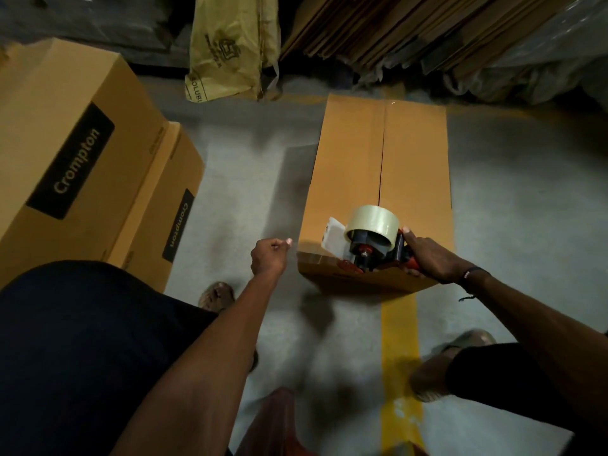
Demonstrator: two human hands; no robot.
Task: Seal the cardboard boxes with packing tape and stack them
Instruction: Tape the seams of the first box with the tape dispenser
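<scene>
A long brown cardboard box (348,166) lies on the floor ahead of me, its two top flaps meeting in a lengthwise seam. A red and black tape dispenser (375,248) with a roll of clear tape sits at the box's near end. My right hand (427,258) grips its handle. A short strip of clear tape lies over the near top edge of the box. My left hand (268,256) hovers left of the box's near corner with its fingers curled and thumb against fingertips; nothing visible is in it.
Two brown boxes printed "Crompton" (75,159) stand stacked at the left. Flattened cardboard sheets (378,24) and a yellowish plastic bag (230,44) lean at the back. A yellow floor stripe (399,357) runs under the box. My feet (450,360) flank it.
</scene>
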